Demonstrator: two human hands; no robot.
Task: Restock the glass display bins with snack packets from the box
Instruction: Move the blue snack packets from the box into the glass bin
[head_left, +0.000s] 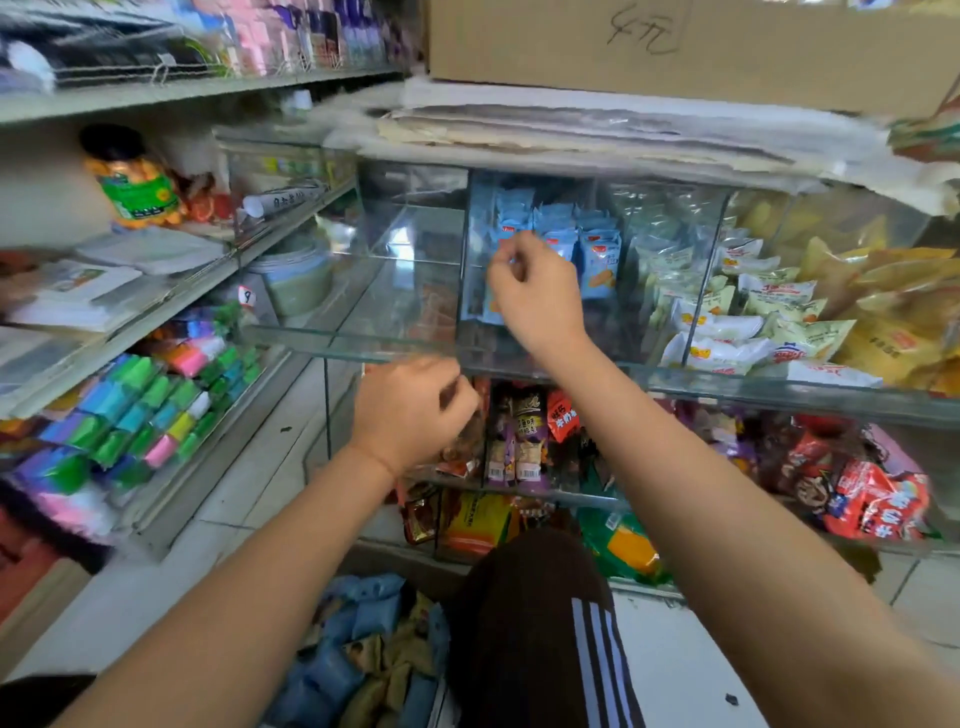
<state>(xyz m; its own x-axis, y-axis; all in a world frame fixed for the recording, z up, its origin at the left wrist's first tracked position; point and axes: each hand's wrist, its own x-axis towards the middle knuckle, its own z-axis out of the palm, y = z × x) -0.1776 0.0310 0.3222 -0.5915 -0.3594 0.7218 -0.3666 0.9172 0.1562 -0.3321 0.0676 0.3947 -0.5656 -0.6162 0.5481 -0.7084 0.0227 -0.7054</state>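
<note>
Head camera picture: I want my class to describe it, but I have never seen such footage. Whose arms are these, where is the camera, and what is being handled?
The camera sits on a person's head and looks forward and down, so both bare arms are the wearer's own. No robot is involved. The right hand reaches into a glass bin and seems to pinch a blue packet among others standing there; blur hides the exact grip. The left hand hangs lower, fingers curled, apparently holding nothing. The compartment to the left of the packets looks empty. White packets fill the next one on the right. Below, by the person's knee, lies the supply of blue packets.
</note>
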